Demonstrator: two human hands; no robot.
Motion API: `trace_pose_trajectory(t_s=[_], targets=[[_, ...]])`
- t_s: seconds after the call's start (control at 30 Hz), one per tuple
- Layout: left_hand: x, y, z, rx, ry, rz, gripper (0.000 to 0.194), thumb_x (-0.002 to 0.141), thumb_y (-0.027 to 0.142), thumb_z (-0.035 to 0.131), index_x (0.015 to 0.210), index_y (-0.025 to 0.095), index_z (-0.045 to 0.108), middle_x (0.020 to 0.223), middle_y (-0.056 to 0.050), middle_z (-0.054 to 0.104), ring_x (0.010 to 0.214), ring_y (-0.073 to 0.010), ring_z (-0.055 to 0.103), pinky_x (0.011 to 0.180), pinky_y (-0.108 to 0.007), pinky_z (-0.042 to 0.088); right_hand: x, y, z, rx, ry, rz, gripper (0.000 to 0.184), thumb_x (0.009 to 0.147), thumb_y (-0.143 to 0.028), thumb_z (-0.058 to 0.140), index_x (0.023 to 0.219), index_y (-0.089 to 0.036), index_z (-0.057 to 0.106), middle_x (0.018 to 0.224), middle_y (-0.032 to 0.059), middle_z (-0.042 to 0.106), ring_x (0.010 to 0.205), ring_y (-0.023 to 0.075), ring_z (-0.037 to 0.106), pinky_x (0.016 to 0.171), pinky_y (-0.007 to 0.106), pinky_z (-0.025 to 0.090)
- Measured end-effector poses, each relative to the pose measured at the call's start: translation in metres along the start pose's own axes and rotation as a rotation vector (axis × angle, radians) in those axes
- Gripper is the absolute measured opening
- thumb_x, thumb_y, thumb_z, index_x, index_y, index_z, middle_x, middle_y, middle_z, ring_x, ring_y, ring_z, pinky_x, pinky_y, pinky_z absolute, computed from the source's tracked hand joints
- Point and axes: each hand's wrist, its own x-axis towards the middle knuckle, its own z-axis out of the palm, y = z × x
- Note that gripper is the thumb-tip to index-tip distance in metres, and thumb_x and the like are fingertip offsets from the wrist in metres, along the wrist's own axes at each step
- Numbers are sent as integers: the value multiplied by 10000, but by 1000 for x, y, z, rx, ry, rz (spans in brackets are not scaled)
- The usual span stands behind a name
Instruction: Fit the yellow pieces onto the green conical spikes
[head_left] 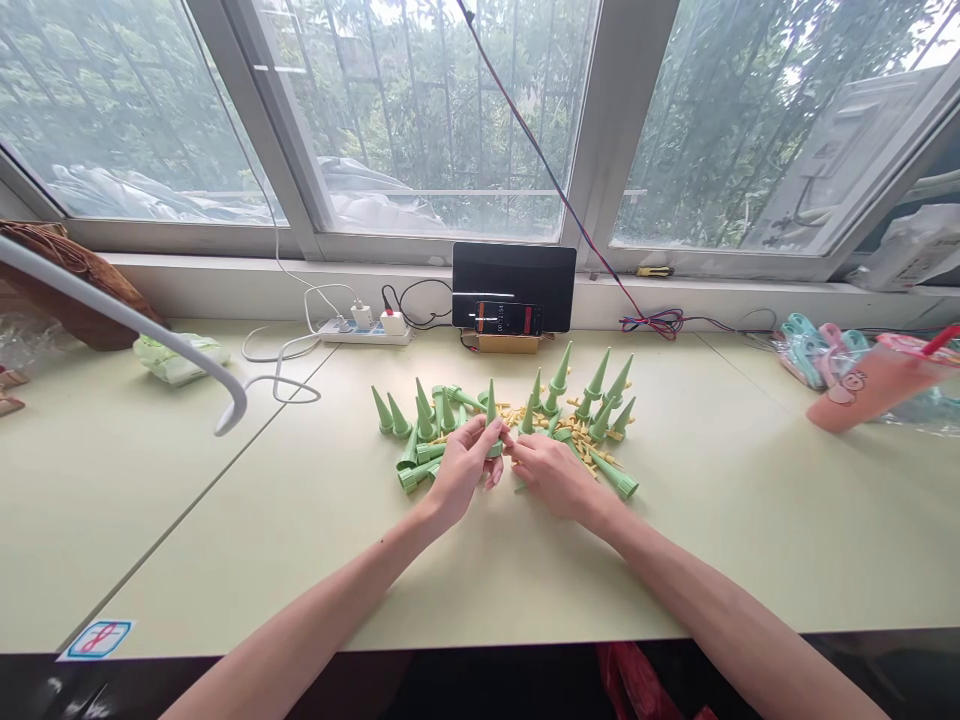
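My left hand [463, 465] is closed around a green plastic plant-watering spike [491, 405], its pointed end up. Close beside it, my right hand [553, 468] has its fingers pinched together at the spike's right side. Whatever lies between those fingertips is too small and hidden to make out. Small yellow plastic pieces [581, 440] lie loose in a heap just beyond the hands. Several more green spikes [382, 410] stand point-up at the left, some lying on their sides. Another group of upright spikes [598, 375] stands at the right, some with yellow bits attached.
A phone [508, 318] showing a timer leans on a dark tablet [514, 270] at the back. To its left is a power strip [365, 330] with white cables. A pink drink cup [862, 385] tilts at the right; a grey lamp arm [150, 325] crosses the left.
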Motion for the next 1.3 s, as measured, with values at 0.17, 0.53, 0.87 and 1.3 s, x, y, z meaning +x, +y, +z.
trace_pose_trajectory(t_s=[0.17, 0.53, 0.87, 1.3], targets=[[0, 1, 1, 0, 11, 10, 344, 845, 491, 679, 813, 161, 589, 850, -8, 606, 396, -22, 451, 350, -186, 334, 1, -2, -1, 12, 1, 21, 212, 913, -18, 480, 968, -167, 620, 908, 55, 632, 838, 177, 589, 717, 265, 449], [0, 4, 2, 8, 49, 15, 352, 842, 502, 677, 811, 163, 586, 844, -6, 599, 394, -22, 450, 345, -188, 336, 0, -6, -4, 75, 60, 80, 374, 919, -39, 458, 1228, -192, 603, 957, 59, 633, 798, 162, 606, 703, 256, 474], [3, 2, -2, 21, 120, 31, 358, 877, 517, 627, 824, 168, 564, 835, -1, 591, 399, -24, 443, 357, -183, 336, -1, -3, 3, 203, 199, 51, 273, 883, -19, 479, 1054, -186, 611, 1012, 64, 618, 785, 156, 610, 697, 260, 487], [5, 3, -1, -30, 126, 3, 347, 887, 522, 578, 900, 176, 551, 806, -10, 608, 399, -51, 468, 357, -190, 349, -3, -5, 5, 290, 535, 36, 177, 957, -138, 476, 1099, -217, 546, 1041, 77, 604, 752, 154, 604, 626, 264, 510]])
